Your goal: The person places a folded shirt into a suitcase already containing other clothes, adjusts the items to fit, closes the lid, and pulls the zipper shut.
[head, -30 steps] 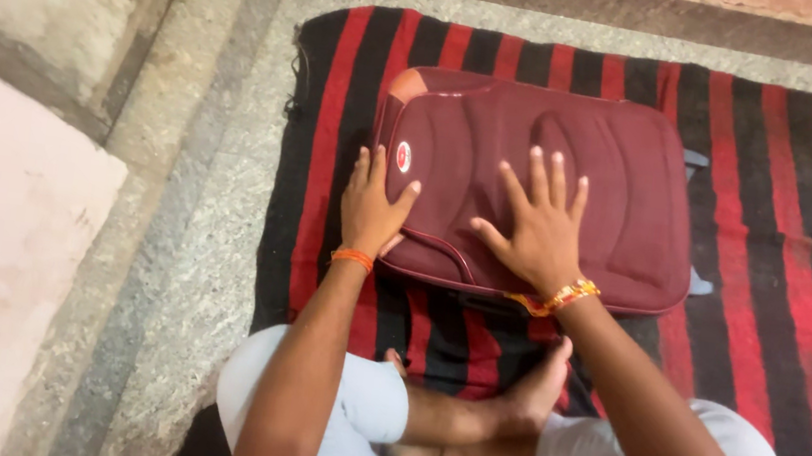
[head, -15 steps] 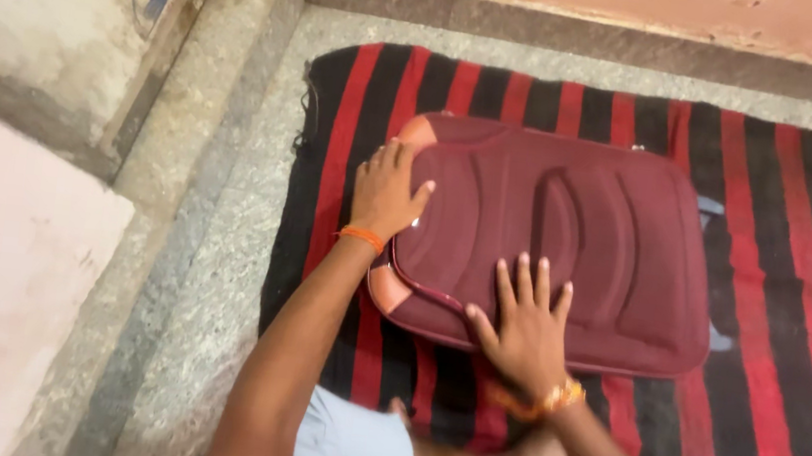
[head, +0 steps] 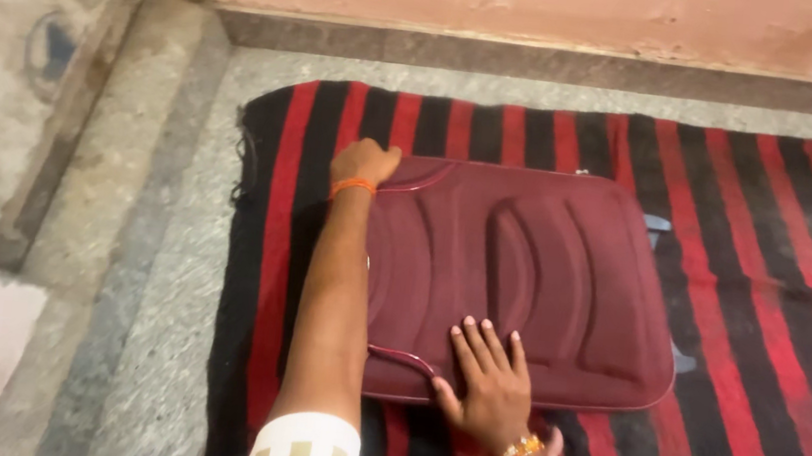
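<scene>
The maroon suitcase lies flat near the striped rug's left edge, the left hand curled over its far-left corner, the right hand spread flat near its front edge, so a hard tug could bunch the rug.

closed maroon soft suitcase flat on red-and-black striped blanket

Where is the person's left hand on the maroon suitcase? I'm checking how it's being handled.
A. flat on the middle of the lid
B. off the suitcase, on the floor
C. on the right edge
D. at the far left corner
D: the left hand is curled at the far left corner of the maroon suitcase, while the right hand lies flat near the near edge.
</scene>
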